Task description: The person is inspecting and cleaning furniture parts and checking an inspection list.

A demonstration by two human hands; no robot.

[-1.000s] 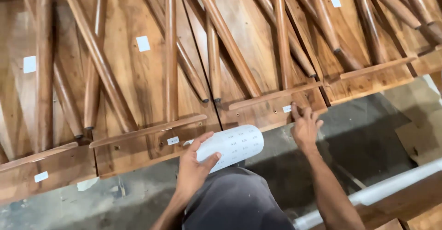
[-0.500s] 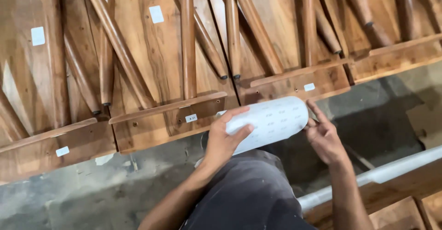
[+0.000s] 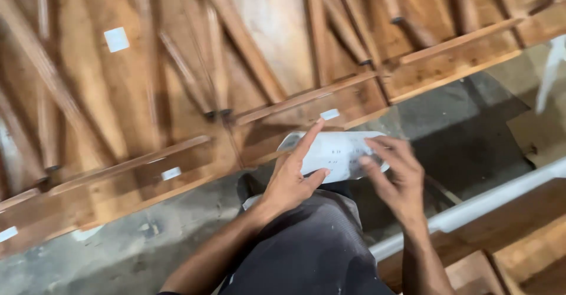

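A white sheet of small stickers (image 3: 339,153), curled at its edges, lies across my two hands above my lap. My left hand (image 3: 295,177) grips its left side, forefinger stretched up along the sheet and thumb pressed on its lower edge. My right hand (image 3: 395,174) rests on the sheet's right end with fingers spread over it. Just beyond the sheet a small white sticker (image 3: 329,114) is stuck on the nearest wooden frame panel (image 3: 306,118).
A row of brown wooden furniture frames (image 3: 177,94) leans across the top, several bearing white stickers (image 3: 116,39). Grey concrete floor (image 3: 100,248) lies below them. A white pipe (image 3: 489,203) and wooden boards (image 3: 519,248) are at the lower right.
The camera has moved closer and swung left. My right hand has come onto the sheet's right end. The sheet looks flatter than the loose roll seen before.
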